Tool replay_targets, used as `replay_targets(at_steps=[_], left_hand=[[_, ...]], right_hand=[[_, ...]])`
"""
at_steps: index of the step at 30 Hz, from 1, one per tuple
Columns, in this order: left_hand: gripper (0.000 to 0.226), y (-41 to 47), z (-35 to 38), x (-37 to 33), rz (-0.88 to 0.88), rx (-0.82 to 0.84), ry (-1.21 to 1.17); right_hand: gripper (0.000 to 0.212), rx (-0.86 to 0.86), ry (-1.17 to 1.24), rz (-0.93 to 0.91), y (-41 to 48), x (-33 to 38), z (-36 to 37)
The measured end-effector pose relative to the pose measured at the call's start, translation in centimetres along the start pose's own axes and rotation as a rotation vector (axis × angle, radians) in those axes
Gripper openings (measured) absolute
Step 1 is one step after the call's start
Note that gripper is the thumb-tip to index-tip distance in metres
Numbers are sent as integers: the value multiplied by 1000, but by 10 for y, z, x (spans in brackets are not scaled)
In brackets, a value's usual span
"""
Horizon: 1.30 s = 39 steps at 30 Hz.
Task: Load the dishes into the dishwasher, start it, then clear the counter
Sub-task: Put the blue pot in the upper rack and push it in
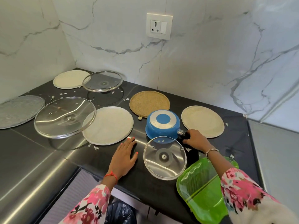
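Note:
A blue saucepan (162, 126) lies upside down on the black counter (68, 147). My right hand (195, 139) grips its black handle (184, 134). My left hand (127, 153) rests flat on the counter, fingers spread, left of a small glass lid (165, 157). A large glass lid (64, 117) leans over a steel plate (111, 125). Another glass lid (102, 81) sits at the back beside a pale plate (68, 79). A brown round mat (149, 101) and a plate (203, 121) lie near the saucepan.
A green plastic tray (203, 193) sits at the counter's front right edge under my right forearm. A textured glass plate (17, 110) lies at far left. White crumbs (95, 147) are scattered about. A wall socket (159, 26) is on the marble backsplash. A dark bag (119, 212) is below.

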<state>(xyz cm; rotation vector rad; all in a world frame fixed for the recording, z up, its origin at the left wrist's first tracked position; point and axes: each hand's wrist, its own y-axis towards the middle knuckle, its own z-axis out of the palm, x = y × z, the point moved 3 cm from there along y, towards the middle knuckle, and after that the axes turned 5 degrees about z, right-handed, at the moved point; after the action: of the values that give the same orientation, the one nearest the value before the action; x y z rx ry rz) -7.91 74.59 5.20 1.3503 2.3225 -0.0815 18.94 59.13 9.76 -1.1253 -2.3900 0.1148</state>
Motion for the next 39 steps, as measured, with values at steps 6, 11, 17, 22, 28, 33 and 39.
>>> replay_targets(at_steps=[6, 11, 17, 22, 28, 33, 39], left_hand=[[69, 0, 2, 1, -12, -1, -13], [71, -1, 2, -2, -13, 9, 9], [66, -24, 4, -9, -72, -33, 24], [66, -90, 6, -26, -98, -75, -39], [59, -155, -3, -66, -190, -95, -347], [53, -221, -15, -102, -135, -84, -380], [42, -331, -9, -133, -93, -18, -383]], right_hand=[[24, -87, 112, -35, -3, 9, -8], [17, -128, 177, -67, -16, 6, -15], [24, -215, 277, -18, -52, -11, -28], [23, -293, 354, 100, -108, -28, -30], [35, -463, 285, 243, -200, -47, -29], [40, -532, 315, 326, -299, -61, -19], [33, -512, 618, 396, -417, -74, 43]])
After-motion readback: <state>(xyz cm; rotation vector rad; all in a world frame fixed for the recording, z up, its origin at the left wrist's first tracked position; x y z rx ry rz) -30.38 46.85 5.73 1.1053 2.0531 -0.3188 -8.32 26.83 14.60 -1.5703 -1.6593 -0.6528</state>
